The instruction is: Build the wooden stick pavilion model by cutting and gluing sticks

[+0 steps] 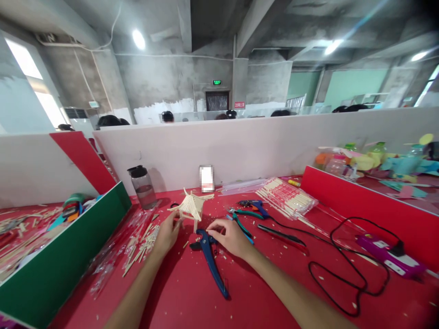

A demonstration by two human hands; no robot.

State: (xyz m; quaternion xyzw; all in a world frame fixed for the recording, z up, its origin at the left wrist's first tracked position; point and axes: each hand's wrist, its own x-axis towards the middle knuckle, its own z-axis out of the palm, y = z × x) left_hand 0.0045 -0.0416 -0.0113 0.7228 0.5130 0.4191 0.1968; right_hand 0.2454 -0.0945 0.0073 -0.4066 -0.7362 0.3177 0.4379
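A red tabletop (185,301) bears a little stick pavilion (191,206); the left hand (168,234) curls at its side, the right hand (231,235) bends over a blue cutter (211,262) just in front. Whether either grips anything, I can't tell. Farther out, green-handled pliers (250,213) and a bottle (142,188).

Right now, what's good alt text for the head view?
A person's left hand is at a small peak-roofed stick model, the right hand at the head of a blue cutter on a red tabletop. Pliers, a glue gun and packed sticks lie to the right; a bottle stands left.
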